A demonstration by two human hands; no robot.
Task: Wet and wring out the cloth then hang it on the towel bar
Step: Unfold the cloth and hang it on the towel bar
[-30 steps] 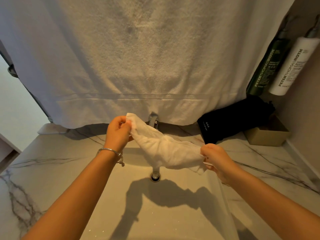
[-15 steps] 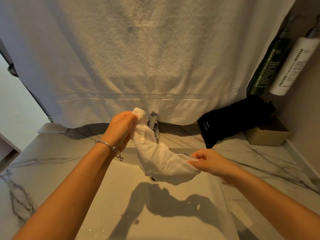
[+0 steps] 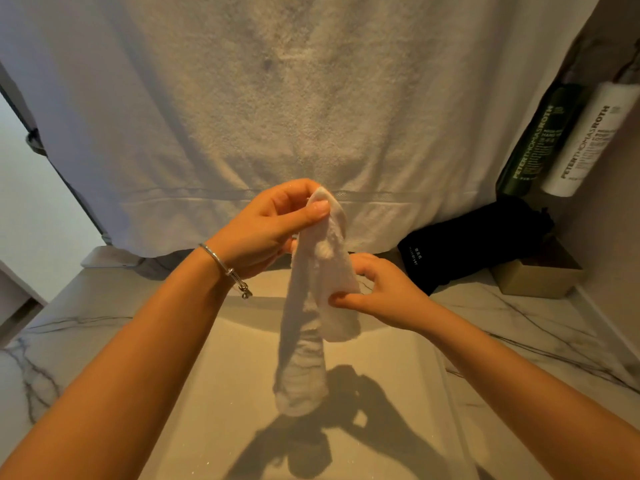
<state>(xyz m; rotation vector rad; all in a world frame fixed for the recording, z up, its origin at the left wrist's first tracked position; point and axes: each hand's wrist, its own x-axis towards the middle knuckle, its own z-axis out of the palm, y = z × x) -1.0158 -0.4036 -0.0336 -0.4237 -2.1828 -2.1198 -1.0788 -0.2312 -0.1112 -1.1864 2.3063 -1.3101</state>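
Note:
A small white cloth [image 3: 308, 327] hangs down in a long, crumpled strip above the sink basin [image 3: 214, 393]. My left hand [image 3: 270, 226], with a silver bracelet on the wrist, pinches the cloth's top end between thumb and fingers. Lower down and to the right, my right hand [image 3: 384, 292] grips the cloth's side at mid-length. The cloth's bottom end dangles free over the basin. The faucet is hidden behind the cloth and my hands. No towel bar is visible; a large white towel [image 3: 277, 109] hangs across the wall behind.
Marble counter [image 3: 519, 327] surrounds the basin. At the right stand a dark green bottle [image 3: 540, 140] and a white bottle [image 3: 588, 140], with a black pouch [image 3: 474, 244] and a tan box [image 3: 536, 278] below them.
My left hand lifted the cloth's end higher and toward the middle. My right hand moved left and up, and the cloth went from stretched sideways to hanging vertically.

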